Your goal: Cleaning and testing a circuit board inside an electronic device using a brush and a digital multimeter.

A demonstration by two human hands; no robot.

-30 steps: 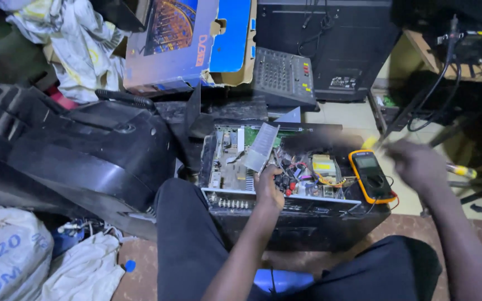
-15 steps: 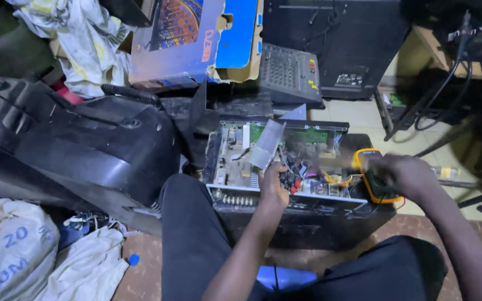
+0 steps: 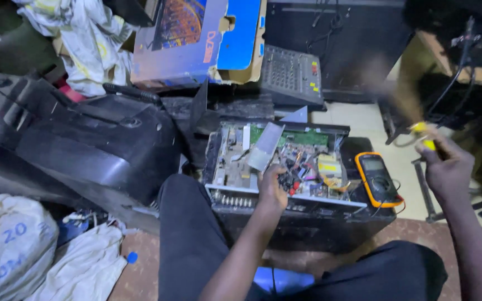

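Head view: one opened electronics chassis point(image 3: 285, 161) is seen, its long axis running left to right, open side up. Behind it one grey mixing console point(image 3: 291, 75) is set. On its right edge one orange multimeter point(image 3: 376, 178) lies, screen end pointing away. The left hand point(image 3: 271, 187) rests inside the chassis, fingers curled on the wiring. Right of the chassis, the right hand point(image 3: 447, 167) is closed around one yellow-handled tool point(image 3: 422, 136), blurred.

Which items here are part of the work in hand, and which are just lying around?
In use:
- left hand resting inside the opened chassis
- right hand holding a yellow-handled tool
- orange multimeter beside the chassis

Lying about:
- cardboard box
- grey mixer console
- black plastic housing
- white sacks
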